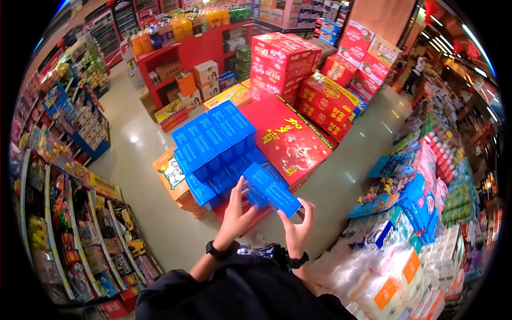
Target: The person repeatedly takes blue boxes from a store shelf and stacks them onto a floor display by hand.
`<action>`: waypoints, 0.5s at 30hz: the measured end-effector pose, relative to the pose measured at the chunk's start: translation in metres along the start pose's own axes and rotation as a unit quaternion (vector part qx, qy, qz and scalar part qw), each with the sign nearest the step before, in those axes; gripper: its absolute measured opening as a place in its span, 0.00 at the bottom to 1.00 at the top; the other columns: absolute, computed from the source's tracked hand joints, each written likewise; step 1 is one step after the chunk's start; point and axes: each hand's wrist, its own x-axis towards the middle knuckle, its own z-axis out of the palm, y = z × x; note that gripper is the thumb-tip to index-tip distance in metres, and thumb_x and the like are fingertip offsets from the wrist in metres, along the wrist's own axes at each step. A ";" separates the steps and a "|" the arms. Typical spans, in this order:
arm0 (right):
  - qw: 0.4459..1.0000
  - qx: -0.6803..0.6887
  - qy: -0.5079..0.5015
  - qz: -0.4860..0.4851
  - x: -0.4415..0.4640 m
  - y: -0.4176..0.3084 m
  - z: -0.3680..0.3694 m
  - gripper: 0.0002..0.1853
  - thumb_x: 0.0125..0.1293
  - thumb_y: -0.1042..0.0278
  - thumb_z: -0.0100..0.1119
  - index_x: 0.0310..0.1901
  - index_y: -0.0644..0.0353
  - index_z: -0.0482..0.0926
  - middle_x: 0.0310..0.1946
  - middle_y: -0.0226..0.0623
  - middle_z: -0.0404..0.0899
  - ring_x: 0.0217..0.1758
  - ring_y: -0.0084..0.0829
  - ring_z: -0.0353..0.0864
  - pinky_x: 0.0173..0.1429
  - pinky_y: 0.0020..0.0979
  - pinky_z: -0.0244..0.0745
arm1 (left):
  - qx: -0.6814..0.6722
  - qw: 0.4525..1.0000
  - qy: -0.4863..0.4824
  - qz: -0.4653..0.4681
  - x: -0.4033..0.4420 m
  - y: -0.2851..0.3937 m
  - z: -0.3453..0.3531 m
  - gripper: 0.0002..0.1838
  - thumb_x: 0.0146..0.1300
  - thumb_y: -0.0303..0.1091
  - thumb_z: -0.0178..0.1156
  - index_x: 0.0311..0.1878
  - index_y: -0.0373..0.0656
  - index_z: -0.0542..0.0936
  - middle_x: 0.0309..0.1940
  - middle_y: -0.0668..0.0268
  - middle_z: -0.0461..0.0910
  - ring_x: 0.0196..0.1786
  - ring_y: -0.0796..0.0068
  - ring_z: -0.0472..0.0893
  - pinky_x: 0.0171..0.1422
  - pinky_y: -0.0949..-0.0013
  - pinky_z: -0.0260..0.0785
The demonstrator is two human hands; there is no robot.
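Note:
A blue box (271, 188) with small print on its face is tilted in front of me, just past the near edge of a stack of similar blue boxes (213, 130). My right hand (298, 226) grips its near right end between thumb and fingers. My left hand (234, 213) is beside the far left end with fingers spread and thumb apart; whether the fingertips touch the box I cannot tell. The stacked boxes stand in rows on a red display, with a second layer on the far side.
Right of the stack lies a large red carton top (290, 138) with gold characters. Red drink cartons (280, 61) rise behind it. An orange carton (173, 173) sits at the left. Shelves of small goods (80, 234) line the left, and plastic-wrapped packs (368, 277) are piled close on the right.

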 end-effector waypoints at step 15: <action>0.999 -0.002 -0.042 -0.034 0.073 0.056 0.042 0.33 0.58 0.67 0.88 0.64 0.61 0.81 0.58 0.46 0.82 0.61 0.49 0.84 0.67 0.46 0.80 | -0.135 0.989 0.018 -0.065 0.071 -0.011 0.043 0.58 0.71 0.25 0.69 0.94 0.50 0.41 0.91 0.49 0.49 0.89 0.46 0.61 0.82 0.45 0.71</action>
